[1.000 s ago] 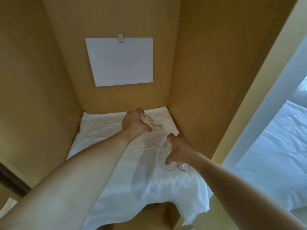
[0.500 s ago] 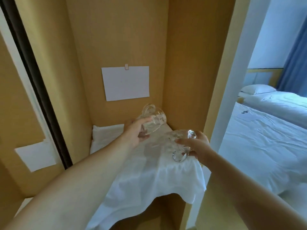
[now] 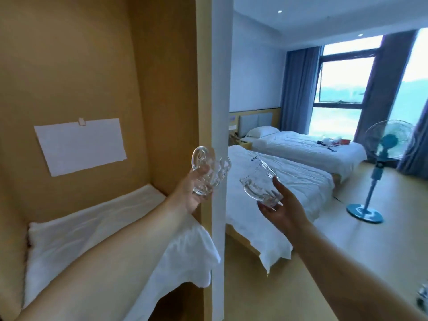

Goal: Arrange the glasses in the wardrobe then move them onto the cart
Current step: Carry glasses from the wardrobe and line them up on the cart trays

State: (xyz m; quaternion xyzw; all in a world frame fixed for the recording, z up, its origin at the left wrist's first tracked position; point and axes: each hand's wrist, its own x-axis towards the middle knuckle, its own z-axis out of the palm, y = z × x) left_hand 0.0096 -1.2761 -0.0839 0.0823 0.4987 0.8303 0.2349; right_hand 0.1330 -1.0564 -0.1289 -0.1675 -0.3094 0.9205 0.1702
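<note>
Head view: person stands at the wardrobe (image 3: 162,66) opening, both arms out, one clear glass per hand. Left hand (image 3: 192,193) holds the left glass (image 3: 209,173) from below and behind, fingers curled round its lower body; glass is tilted, handle loop at its 11 o'clock, base toward the palm. Right hand (image 3: 281,205) cups the right glass (image 3: 259,184) from its 5 o'clock, thumb up one side, fingers under the base; this one also leans, rim toward 11 o'clock. Both grips are closed on glass, nothing spare. The glasses are near each other but apart, with the white wardrobe edge post (image 3: 218,112) showing between them. Both are in the air, clear of the cloth-covered shelf (image 3: 92,228), which sits at 7 o'clock from the left hand. Judgement: shelf work looks finished and this is the carry leg to the cart; a low cupping hold fits transport, since it supports the weight from under. Cart not identifiable in view; something blurred at the far 4 o'clock edge, cannot tell what. Beds (image 3: 289,181) and a blue fan (image 3: 379,158) lie beyond at 1 to 3 o'clock. Risk: tilted, smooth glass could slip, or clip the post.
</note>
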